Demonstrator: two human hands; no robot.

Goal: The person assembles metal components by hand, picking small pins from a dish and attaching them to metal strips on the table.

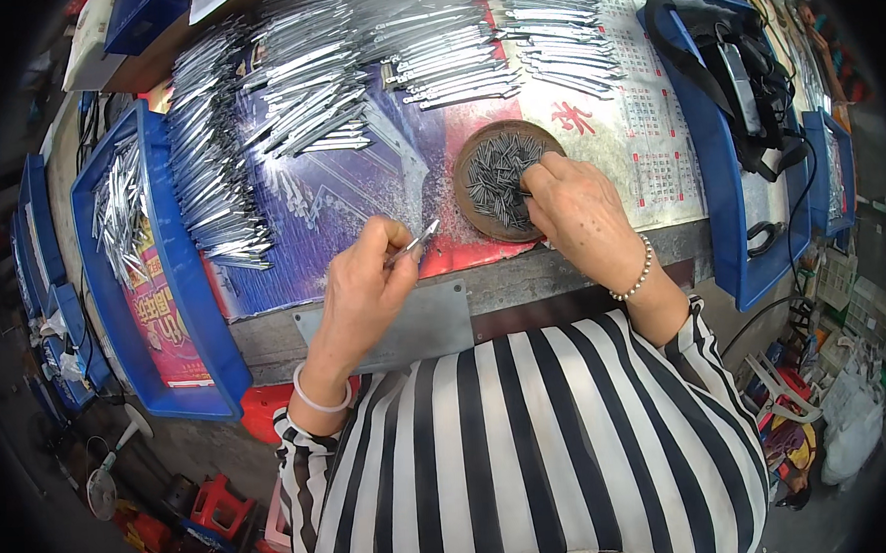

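I see L hand (361,286) pinching metal piece (420,242), R hand (582,209) at pin bowl (462,193), hold unclear, open tabletop (523,280) btwn, edge nr

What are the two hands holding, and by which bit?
The left hand pinches a slim metal piece behind its protruding end. The right hand dips into a bowl of small dark pins; any grip is hidden.

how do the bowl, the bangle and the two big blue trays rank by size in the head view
1. Left blue tray and right blue tray: too alike to rank
2. Round bowl
3. Bangle
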